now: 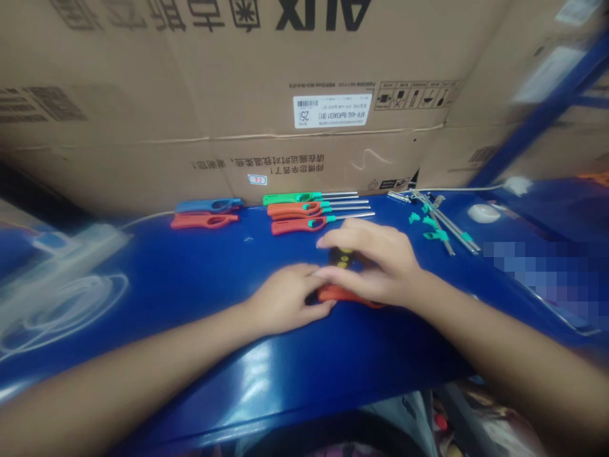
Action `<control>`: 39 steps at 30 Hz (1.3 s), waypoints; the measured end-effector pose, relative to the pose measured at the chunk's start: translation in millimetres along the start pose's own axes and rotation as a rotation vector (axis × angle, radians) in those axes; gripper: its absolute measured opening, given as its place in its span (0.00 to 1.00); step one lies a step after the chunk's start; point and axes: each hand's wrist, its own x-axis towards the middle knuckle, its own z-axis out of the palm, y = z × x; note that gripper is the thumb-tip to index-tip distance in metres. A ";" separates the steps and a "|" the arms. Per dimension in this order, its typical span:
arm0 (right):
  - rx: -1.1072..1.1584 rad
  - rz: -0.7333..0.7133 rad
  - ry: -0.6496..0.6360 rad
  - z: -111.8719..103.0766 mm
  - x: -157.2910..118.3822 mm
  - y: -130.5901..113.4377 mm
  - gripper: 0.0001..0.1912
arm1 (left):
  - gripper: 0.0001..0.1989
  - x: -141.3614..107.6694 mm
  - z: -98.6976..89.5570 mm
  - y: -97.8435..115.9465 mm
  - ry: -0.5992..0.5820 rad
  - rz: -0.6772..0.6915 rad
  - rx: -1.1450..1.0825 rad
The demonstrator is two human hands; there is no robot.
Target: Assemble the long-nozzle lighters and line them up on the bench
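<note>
Head view, blurred: we have an orange casing [349, 294] low over the front-middle of the blue table [200, 266], mostly covered by fingers; can't tell if it touches the surface. Left hand [285, 297] is closed on its left end, fingertips partly lost behind the right thumb. Right hand [380, 257] curls around a black-and-yellow object [343, 256], just above the casing; we see only part of it and can't make out its type. Hands are close together, seemingly touching.

Beyond, we get a green lighter [288, 199], orange lighters [288, 210] overlapping so the count is unclear, and a red lighter [295, 226], metal nozzles pointing right. Left of them: blue casing [202, 206], red casing [202, 221]. Right: metal tubes [451, 223] and teal pieces [435, 235], jumbled.

Containers: cardboard box [190, 114] behind, print upside down, cut off at top; we can't see inside. Far left, power strip [90, 260] and coiled cable [71, 304] are smeared. A pixelated patch [561, 279] masks the right side. Clutter [490, 419] below the table edge is unreadable to us.
</note>
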 end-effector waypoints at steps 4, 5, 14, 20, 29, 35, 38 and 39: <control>0.046 0.019 -0.115 -3.0 1.5 -5.0 0.15 | 0.08 -1.2 -0.5 -0.9 -0.003 0.018 -0.025; 0.104 0.041 -0.151 -3.6 2.4 -7.4 0.17 | 0.09 -1.7 -0.6 -1.4 -0.004 0.021 -0.042; -0.041 -0.090 -0.043 4.1 -1.5 -10.6 0.08 | 0.12 -3.1 1.1 -2.8 0.043 0.000 -0.130; 0.142 0.065 -0.152 -2.3 3.3 -8.4 0.11 | 0.11 -4.4 -0.5 -2.6 0.031 -0.011 -0.091; -0.174 0.323 0.072 -41.6 9.9 23.8 0.06 | 0.13 3.2 -32.8 -6.4 -0.044 -0.112 0.035; -0.598 0.488 -0.057 -77.5 -1.7 64.1 0.03 | 0.14 7.1 -65.7 -45.7 0.094 -0.185 0.099; -0.671 0.647 -0.037 -88.1 -10.0 81.0 0.04 | 0.18 6.6 -73.5 -71.0 0.164 -0.221 0.114; -0.704 0.714 -0.074 -90.6 -12.4 85.2 0.05 | 0.19 6.5 -73.8 -78.2 0.182 -0.233 0.123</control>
